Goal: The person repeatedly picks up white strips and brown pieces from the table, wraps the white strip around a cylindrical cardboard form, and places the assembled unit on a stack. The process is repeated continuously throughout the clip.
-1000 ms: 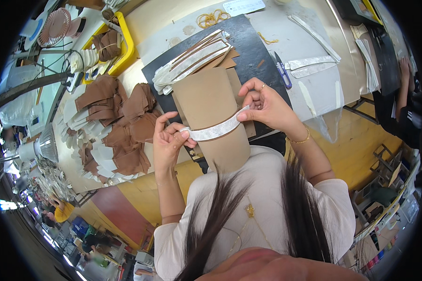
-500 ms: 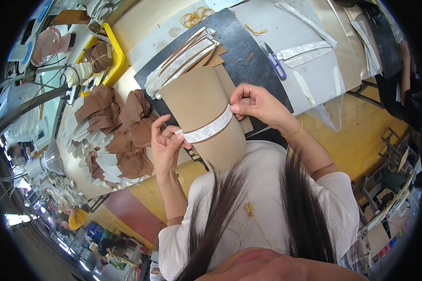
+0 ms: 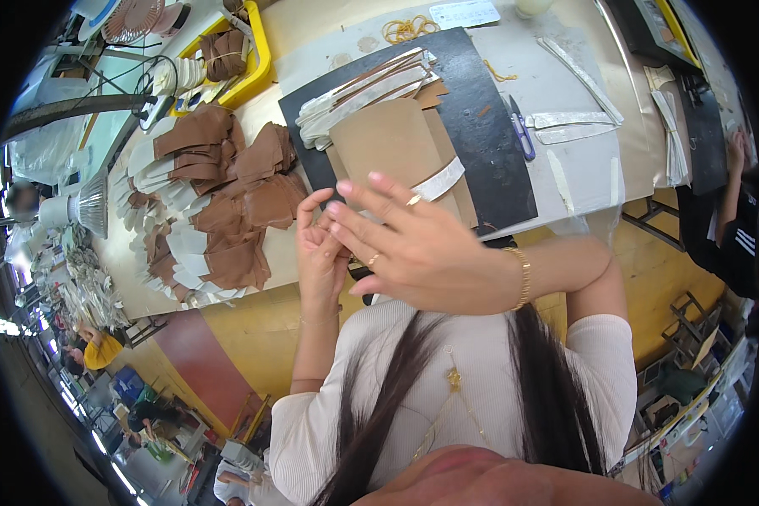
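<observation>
A tan sheet point(image 3: 379, 135) lies on a black mat, with a white strip point(image 3: 441, 178) across it; the strip's left part is hidden behind my right hand. My right hand point(image 3: 422, 240) is open, its fingers stretched flat over the sheet's near part, their tips crossing in front of my left fingers. At the sheet's left near edge is my left hand point(image 3: 319, 261), its fingers bent in and closed. What they hold, if anything, is covered. Just beyond the sheet sits a stack of white, brown-edged strips point(image 3: 371, 93).
Brown and white cut pieces point(image 3: 228, 211) are heaped on the left. A yellow tray point(image 3: 261, 63) stands behind them. Purple-handled thread snips point(image 3: 523, 135) lie at the black mat's point(image 3: 472, 101) right edge, near white strips point(image 3: 573, 122). Another person's arm point(image 3: 734, 177) shows at far right.
My right hand has let go of the strip's right end and swept left across the sheet, opening flat. The sheet now lies flatter on the mat instead of curving toward me.
</observation>
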Demonstrator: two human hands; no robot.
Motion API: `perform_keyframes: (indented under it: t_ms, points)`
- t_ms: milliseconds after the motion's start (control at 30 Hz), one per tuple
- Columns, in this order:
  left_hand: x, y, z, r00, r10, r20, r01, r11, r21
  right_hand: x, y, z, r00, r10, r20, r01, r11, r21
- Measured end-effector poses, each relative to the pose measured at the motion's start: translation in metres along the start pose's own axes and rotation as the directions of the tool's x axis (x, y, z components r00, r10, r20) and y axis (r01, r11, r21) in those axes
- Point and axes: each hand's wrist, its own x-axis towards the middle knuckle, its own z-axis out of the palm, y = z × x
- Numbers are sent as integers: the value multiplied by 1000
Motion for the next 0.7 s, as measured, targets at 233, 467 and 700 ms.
perform_keyframes:
  t_ms: [233, 467, 700]
  points:
    - [13, -5, -8, 994, -28, 109, 35, 998, -61, -20, 23, 17, 997, -79, -7, 79, 975, 209]
    - [18, -9, -18, 985, -97, 144, 106, 993, -50, -57, 44, 55, 977, 117, -179, 12, 806, 591]
    - [19, -9, -18, 971, -171, 165, 187, 979, -84, -73, 44, 85, 882, 457, -113, -122, 454, 883]
